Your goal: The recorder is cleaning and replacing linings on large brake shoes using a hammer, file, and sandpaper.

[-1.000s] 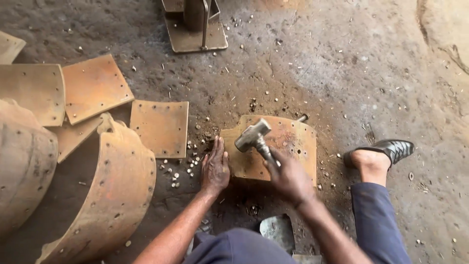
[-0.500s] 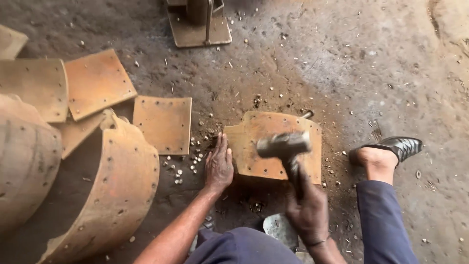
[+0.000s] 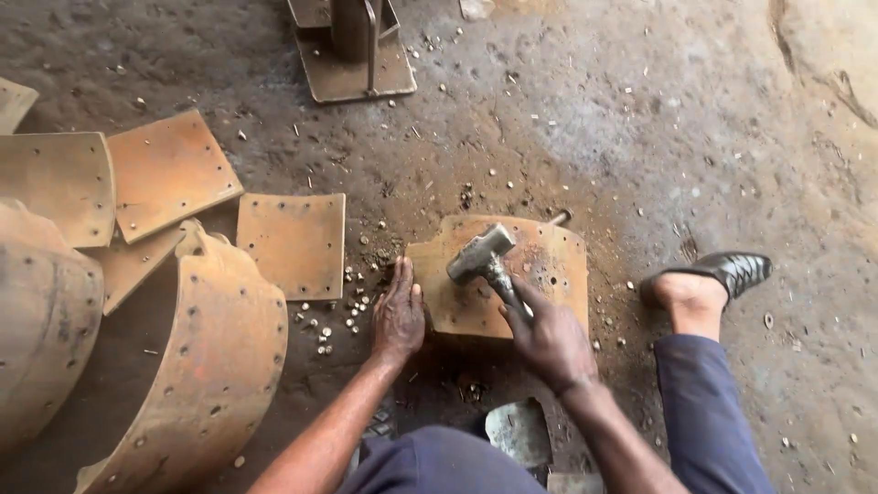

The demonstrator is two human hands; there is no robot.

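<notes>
On the dirt floor at centre, near the person: one curved rusty plate [image 3: 512,279], brown, with small holes, lying convex side up. Right hand [image 3: 549,338]: clenched around the handle of a steel hammer [image 3: 482,253], whose head rests on the plate's upper left part. Left hand [image 3: 398,316]: released, palm down, fingers flat, pressing the floor at the plate's left edge and touching it. Just left of that hand: a scatter of small pale rivets [image 3: 338,316] on the ground. Further left: a flat square lining piece [image 3: 293,242] with holes along its edges; beyond it, a stack of similar flat pieces [image 3: 137,187], overlapping. Near left: a large curved brake shoe [image 3: 206,366], rusty, dotted with rivet holes, standing on edge; a second curved one [image 3: 41,329] at the left border. Far centre: a metal stand [image 3: 352,50] with a flat base plate and an upright post. Right: the person's foot in a dark sandal [image 3: 722,272], blue trouser leg [image 3: 704,402] below it. Near centre, between the arms: a small grey metal scrap [image 3: 519,430], partly hidden.
</notes>
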